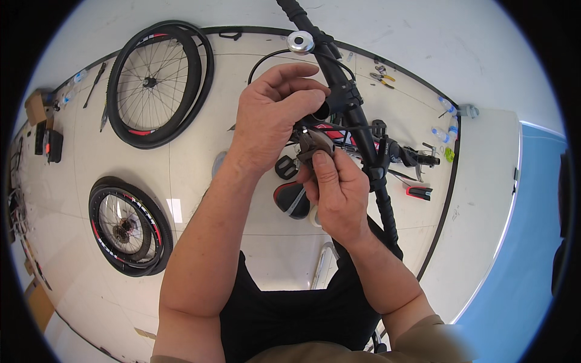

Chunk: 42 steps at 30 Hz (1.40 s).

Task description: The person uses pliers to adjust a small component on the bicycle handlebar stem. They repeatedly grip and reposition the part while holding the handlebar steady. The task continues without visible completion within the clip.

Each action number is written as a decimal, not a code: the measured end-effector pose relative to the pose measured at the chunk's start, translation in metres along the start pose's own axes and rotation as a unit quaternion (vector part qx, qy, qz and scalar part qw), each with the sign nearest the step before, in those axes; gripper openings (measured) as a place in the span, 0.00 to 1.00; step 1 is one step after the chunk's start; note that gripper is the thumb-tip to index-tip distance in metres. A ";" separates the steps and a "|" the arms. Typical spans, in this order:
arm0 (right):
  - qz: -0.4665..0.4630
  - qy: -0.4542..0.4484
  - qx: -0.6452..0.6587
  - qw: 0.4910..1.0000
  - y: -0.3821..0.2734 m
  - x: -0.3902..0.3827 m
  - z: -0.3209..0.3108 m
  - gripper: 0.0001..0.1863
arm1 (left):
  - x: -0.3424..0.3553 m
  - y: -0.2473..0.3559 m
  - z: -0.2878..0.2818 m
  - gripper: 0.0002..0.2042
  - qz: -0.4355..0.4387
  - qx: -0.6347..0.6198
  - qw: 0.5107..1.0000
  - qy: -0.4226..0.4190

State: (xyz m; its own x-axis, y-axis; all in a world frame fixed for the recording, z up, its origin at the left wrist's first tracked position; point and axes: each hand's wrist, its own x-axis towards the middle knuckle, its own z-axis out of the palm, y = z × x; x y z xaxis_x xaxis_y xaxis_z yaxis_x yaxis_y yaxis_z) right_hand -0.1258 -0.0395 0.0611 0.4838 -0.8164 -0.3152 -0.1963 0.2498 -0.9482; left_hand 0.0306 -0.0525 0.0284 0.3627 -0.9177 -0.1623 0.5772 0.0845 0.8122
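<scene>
The pale floor (200, 151) takes up most of the view, and on it lie two bicycle wheels, both off the frame: the larger wheel (158, 81) at the upper left, with a loose tyre lying around it, and the smaller wheel (129, 225), with its cluster of sprockets, lower left; that much of the stripping-down looks finished. The black handlebar (357, 121) runs aslant from the top centre down to the right, with its stem clamp, brake lever and cables mounted and a round silver bell (301, 42) near its upper end; below it a black and red saddle (292, 198) and a black pedal (285, 167) show between the forearms.

Both hands meet just beside the stem. The left hand (272, 115) is curled shut from above, its fingertips pinching something at the stem clamp, though what they pinch is hidden behind the fingers; the right hand (336, 190) comes up from below and grips a small dark metal part (313, 145) between thumb and fingers, the thumb pressed flat on it. The part sits right at the handlebar, touching or nearly touching the left fingertips; whether it is going on or coming off cannot be told, so the work at the cockpit seems mid-step. Pliers (381, 77) lie on the floor past the bar; small bottles (445, 130) stand by the right wall.
</scene>
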 end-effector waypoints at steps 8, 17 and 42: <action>0.073 -0.017 0.091 0.993 0.000 0.000 0.000 0.14 | 0.000 0.000 0.000 0.18 0.000 0.006 1.000 -0.001; 0.073 -0.008 0.106 0.992 0.003 -0.001 0.007 0.16 | -0.001 -0.001 0.002 0.17 0.003 -0.002 1.000 0.003; 0.009 -0.002 -0.002 1.000 0.004 -0.004 -0.005 0.13 | -0.001 0.001 0.002 0.18 -0.002 0.002 1.000 0.003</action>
State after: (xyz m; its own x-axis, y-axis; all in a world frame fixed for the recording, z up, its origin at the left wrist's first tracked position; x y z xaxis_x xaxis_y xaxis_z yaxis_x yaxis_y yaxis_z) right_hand -0.1327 -0.0378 0.0583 0.4838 -0.8092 -0.3333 -0.2086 0.2632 -0.9419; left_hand 0.0294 -0.0526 0.0305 0.3653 -0.9153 -0.1696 0.5764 0.0794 0.8133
